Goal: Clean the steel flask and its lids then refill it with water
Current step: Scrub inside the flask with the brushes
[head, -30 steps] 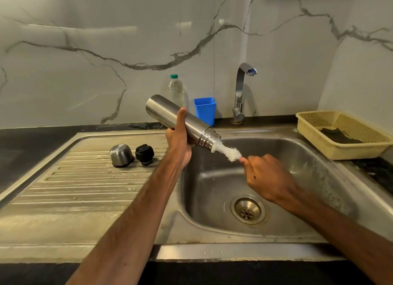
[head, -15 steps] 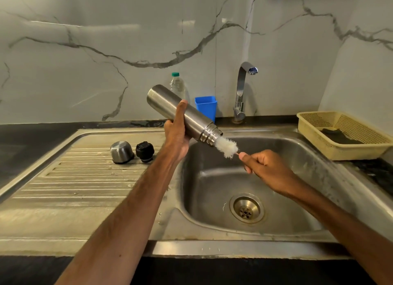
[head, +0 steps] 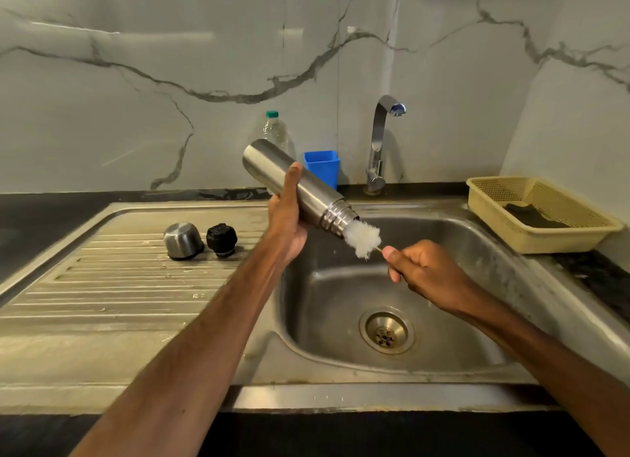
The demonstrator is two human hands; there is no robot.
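Left hand (head: 286,223) raised, gripping; right hand (head: 428,269) clenched, lower.

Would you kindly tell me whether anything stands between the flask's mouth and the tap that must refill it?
Yes: the white brush, held by the right hand, sits in the mouth of the steel flask. Otherwise only open air over the sink lies between it and the tap; the blue cup stands aside.

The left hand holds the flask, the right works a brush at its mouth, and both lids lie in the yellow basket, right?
No: the head view shows the steel lid and black lid on the drainboard, not in the basket. Left hand on flask, right hand on brush: correct.
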